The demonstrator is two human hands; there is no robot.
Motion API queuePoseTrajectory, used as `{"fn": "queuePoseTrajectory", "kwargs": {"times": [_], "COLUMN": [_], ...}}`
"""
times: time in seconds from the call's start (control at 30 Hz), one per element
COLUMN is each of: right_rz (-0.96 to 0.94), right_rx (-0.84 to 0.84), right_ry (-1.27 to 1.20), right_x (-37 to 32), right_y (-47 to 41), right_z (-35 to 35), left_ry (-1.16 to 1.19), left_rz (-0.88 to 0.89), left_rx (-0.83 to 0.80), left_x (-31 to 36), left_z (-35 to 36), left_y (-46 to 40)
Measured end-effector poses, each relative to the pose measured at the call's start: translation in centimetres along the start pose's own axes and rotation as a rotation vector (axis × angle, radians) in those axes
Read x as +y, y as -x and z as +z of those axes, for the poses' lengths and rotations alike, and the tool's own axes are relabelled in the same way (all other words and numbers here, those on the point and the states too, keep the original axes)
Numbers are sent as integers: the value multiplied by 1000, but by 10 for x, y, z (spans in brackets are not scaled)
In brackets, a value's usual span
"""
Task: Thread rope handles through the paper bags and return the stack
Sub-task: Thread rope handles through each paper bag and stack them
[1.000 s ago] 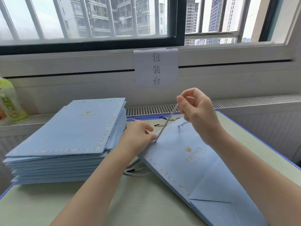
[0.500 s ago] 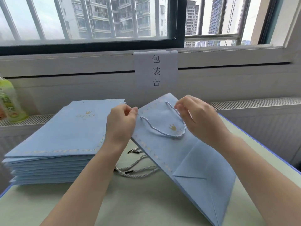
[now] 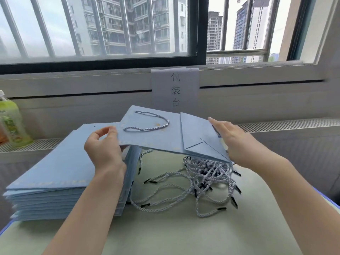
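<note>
Paper bag [image 3: 161, 137] held flat in the air, its left end over the stack of bags [image 3: 60, 162], the rest above the worktop [image 3: 174, 232]. Rope handle [image 3: 147, 124] is threaded and lies looped on the bag's top face. Left hand [image 3: 104, 150] pinches the bag's left edge, thumb and fingers clamped on it. Right hand [image 3: 237, 142] has straight fingers laid along the bag's folded bottom end; thumb hidden. Loose ropes [image 3: 207, 177] lie in a tangle on the worktop under the bag. Bottle [image 3: 11, 122] far left.

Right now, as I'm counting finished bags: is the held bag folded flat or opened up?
Folded flat: the bag shows a thin edge, bottom flap creased against it, rope handle lying on top.
</note>
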State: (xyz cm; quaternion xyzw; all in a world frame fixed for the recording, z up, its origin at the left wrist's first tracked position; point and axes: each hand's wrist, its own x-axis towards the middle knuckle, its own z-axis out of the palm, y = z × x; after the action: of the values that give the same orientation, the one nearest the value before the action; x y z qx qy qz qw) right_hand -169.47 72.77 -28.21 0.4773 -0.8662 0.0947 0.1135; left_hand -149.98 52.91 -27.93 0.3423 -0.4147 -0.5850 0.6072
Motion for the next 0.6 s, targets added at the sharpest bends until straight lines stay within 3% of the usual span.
{"fn": "queuePoseTrajectory", "kwargs": {"times": [0.1,0.17,0.27,0.4,0.53,0.6], "right_rz": [-141,-180,-82,-59,110,173], "right_rx": [80,316,676,826,761,775], "right_ry": [-126,-246,-338,-614,-972,-1049], "right_x": [0,-3,-9,-7,-10,-8], "right_y": [1,-2,-7,-12,-10,-11], "right_z": [2,6,12,15,12,15], "left_ry": [105,226,313,83,-206,-486], "left_rz": [-63,-83,-19,221,404,604], "left_rx": [17,-24,-174,-415,-671,-673], "left_x": [6,12,17,12,-7,-23], "left_z": [1,1,5,16,22,23], "left_y": [2,8,20,43,62,68]}}
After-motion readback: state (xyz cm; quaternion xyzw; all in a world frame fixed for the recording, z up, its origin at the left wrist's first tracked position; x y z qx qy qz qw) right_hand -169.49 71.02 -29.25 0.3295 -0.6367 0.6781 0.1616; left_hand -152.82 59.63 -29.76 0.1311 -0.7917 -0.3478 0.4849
